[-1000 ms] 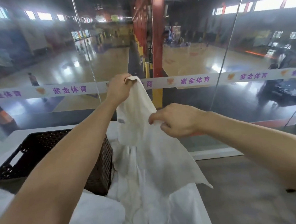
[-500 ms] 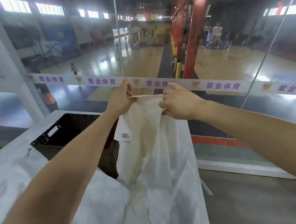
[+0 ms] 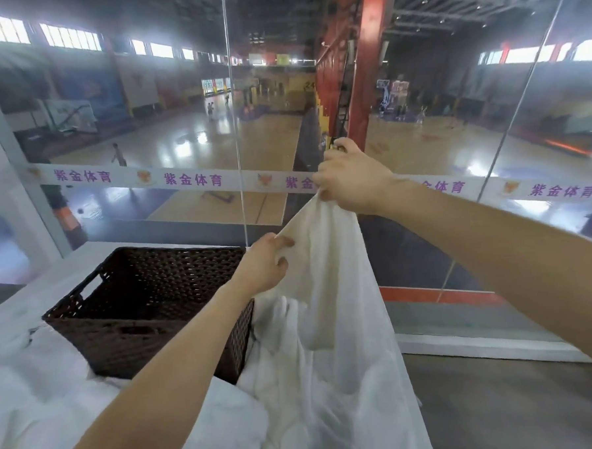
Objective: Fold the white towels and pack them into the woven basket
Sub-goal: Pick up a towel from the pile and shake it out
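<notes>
1. A person's right hand [image 3: 352, 182] grips the top corner of a white towel [image 3: 331, 274], held high before a glass wall [image 3: 454, 130].
2. The left hand [image 3: 262, 265], lower down, pinches the same towel's edge between thumb and fingers; the cloth slopes between both hands and hangs onto rumpled white fabric [image 3: 289, 389] below.
3. A dark woven basket [image 3: 144, 301] stands on the white-covered table [image 3: 39, 392], just left of the hanging towel, the left forearm crossing its near right corner.
4. Through the basket's open top, dark woven inner walls show; its floor is too dark to make out.
</notes>
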`<state>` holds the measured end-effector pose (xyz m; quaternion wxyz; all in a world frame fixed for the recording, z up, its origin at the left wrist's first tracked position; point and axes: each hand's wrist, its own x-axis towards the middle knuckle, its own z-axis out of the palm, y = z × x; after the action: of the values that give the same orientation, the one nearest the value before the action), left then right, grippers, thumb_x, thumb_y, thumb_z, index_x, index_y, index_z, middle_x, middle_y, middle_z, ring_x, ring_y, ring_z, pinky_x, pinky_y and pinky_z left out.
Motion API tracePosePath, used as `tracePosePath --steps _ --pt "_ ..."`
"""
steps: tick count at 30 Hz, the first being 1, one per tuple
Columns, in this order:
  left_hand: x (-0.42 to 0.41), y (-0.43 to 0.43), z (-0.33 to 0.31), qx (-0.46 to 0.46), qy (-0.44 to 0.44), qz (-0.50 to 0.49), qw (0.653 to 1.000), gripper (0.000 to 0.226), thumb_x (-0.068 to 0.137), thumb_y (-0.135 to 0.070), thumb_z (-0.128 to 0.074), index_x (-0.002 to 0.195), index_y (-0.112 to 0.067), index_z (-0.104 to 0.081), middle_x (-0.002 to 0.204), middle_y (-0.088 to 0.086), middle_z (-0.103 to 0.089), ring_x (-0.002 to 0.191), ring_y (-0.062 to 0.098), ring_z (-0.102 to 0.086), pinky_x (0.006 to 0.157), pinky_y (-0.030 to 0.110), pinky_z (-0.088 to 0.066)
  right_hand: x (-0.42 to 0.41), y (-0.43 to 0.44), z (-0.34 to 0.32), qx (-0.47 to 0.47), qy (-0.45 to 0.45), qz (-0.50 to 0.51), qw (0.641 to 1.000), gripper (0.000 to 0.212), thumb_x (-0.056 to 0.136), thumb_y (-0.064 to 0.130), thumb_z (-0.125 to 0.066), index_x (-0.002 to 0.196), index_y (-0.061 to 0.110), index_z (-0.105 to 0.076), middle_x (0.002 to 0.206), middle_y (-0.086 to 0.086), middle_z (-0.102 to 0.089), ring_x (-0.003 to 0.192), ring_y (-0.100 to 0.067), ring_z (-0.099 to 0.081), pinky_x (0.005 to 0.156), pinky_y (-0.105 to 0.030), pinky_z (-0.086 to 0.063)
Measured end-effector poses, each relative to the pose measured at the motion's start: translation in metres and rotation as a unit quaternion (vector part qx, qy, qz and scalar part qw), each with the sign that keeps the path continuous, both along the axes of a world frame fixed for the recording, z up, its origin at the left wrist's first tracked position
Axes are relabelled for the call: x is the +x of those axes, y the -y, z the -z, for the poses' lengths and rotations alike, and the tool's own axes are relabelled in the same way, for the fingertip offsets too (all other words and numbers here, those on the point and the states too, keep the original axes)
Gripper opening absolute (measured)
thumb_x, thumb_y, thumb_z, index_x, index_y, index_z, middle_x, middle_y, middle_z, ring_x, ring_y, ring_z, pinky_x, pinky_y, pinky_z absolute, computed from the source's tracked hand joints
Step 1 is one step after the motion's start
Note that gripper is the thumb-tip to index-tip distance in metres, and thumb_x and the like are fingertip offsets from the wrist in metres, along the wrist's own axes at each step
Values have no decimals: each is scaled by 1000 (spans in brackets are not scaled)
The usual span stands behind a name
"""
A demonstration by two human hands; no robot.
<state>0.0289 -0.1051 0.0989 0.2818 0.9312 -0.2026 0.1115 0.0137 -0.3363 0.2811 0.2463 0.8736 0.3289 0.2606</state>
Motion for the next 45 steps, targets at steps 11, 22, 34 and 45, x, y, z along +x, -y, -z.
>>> tracePosePath --steps 11,22,34,45 --pt "15 30 -11 -2 75 3 997 33 86 -20 -52 96 -30 -82 111 -9 -71 106 22 -64 94 40 -49 -10 37 9 -7 30 -69 997 15 97 18 -75 111 20 -71 92 -1 -71 93 -31 -59 116 -58 -37" --pt "-8 50 32 -100 -102 137 980 31 74 -64 -90 77 -36 -75 85 -10 -71 81 12 -66 77 36 -55 -17 50 29 61 -6 56 997 20 98 24 -70 117 23 -72 113 0 -76 114 -30 -61 124 -57 -27" --pt "-25 85 37 -136 -129 207 960 75 67 -75 -84 129 -33 -75 157 -16 -42 142 11 -46 119 33 -40 -20 78 30 49 26 -9 998 24 95 9 -72 117 18 -68 95 -6 -68 109 -39 -61 120 -67 -32" --pt "-19 67 67 115 58 183 975 31 100 -52 -71 108 -25 -84 175 1 -31 151 12 -38 123 33 -37 -14 90 36 38 31 0 999 30 94 4 -71 117 22 -68 100 -2 -70 105 -31 -65 127 -66 -19"
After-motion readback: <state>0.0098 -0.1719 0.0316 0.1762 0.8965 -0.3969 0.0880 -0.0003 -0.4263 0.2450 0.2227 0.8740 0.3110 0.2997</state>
